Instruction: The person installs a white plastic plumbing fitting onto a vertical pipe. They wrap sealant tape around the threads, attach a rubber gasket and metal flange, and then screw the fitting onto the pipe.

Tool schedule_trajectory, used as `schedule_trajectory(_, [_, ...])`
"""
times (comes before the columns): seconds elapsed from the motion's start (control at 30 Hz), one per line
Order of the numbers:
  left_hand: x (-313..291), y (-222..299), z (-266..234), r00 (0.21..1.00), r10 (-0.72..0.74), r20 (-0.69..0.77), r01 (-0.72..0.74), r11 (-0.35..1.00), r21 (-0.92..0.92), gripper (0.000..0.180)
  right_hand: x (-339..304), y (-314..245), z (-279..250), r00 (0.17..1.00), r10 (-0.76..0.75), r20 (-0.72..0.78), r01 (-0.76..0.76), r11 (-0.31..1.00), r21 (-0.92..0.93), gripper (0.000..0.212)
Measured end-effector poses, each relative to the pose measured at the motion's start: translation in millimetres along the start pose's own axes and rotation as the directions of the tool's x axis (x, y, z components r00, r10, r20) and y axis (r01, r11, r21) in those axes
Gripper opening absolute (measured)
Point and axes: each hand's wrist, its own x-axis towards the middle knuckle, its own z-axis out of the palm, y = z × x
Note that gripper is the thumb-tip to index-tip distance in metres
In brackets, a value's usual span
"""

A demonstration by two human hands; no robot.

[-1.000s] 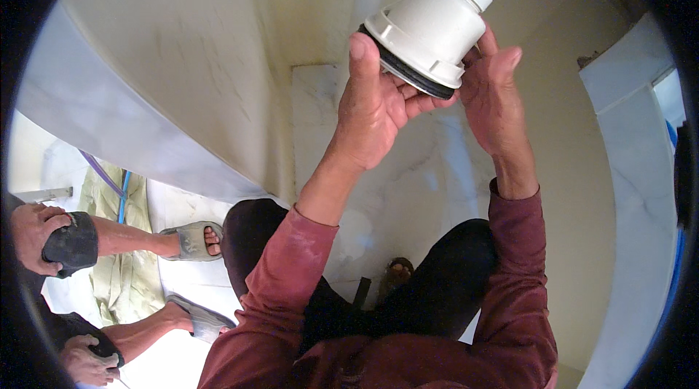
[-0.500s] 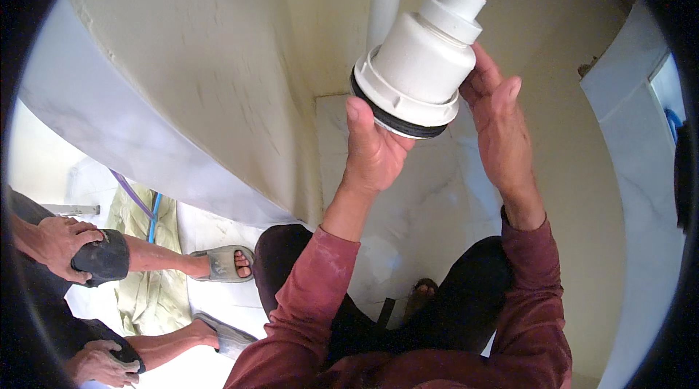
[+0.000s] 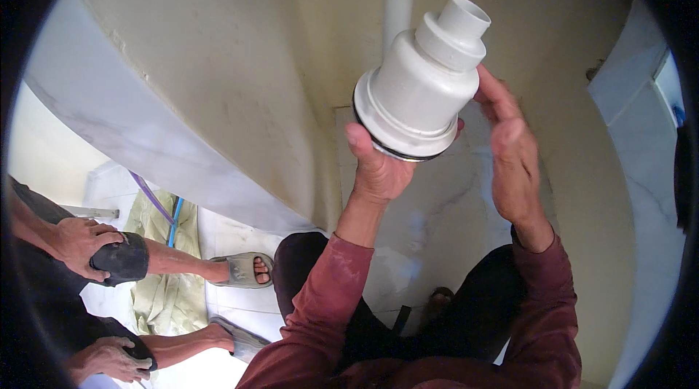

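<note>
A white plastic pipe fitting point(image 3: 429, 90) is held up in front of me, tilted with its narrow open spout to the upper right. It steps down from a wide collar to that spout, and a black rubber ring point(image 3: 381, 146) edges its base. My left hand point(image 3: 382, 174) grips the base from below, thumb on the near side and the fingertips partly hidden behind. My right hand point(image 3: 515, 159) is beside the fitting with its fingers stretched out. Its fingertips are at the fitting's right side; whether they press on it I cannot tell.
A white vertical pipe point(image 3: 399, 3) runs along the wall behind the fitting. A curved, marble-faced ledge point(image 3: 175, 148) bulges in from the left. At lower left another person sits with hands point(image 3: 80, 247) on the knees, near a pale green sheet point(image 3: 171, 294) on the tiled floor.
The fitting has tipped and turned, so the spout's opening shows more and the black ring less. My right hand's fingers have straightened beside it. The whole view has shifted slightly.
</note>
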Motion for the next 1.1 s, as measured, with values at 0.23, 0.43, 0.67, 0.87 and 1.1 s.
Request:
schedule_trajectory(0.23, [4,-2,-3,0.997,0.000,0.071,-0.001,1.000,0.008,0.126,0,3,-18,0.999,-0.001,-0.042,0.002,1.000,0.016,0.061])
schedule_trajectory(0.43, [3,-1,-4,0.997,-0.043,0.068,0.037,0.995,0.090,0.125,6,16,-7,0.988,0.101,0.115,-0.119,0.979,0.165,0.106])
schedule_trajectory(0.67, [8,17,2,0.998,-0.004,0.069,-0.016,0.959,0.283,0.120,6,24,-44,0.977,-0.026,-0.213,0.005,0.995,-0.100,0.114])
schedule_trajectory(0.87, [8,39,-5,0.970,-0.225,0.087,0.137,0.810,0.571,0.119,-1,-18,-43,0.890,-0.228,0.394,0.447,0.278,-0.850,0.101])
schedule_trajectory(1.1, [6,49,-7,0.928,-0.352,0.123,0.137,0.629,0.765,0.105,-2,5,-23,0.900,-0.043,0.433,0.395,0.501,-0.770,0.086])
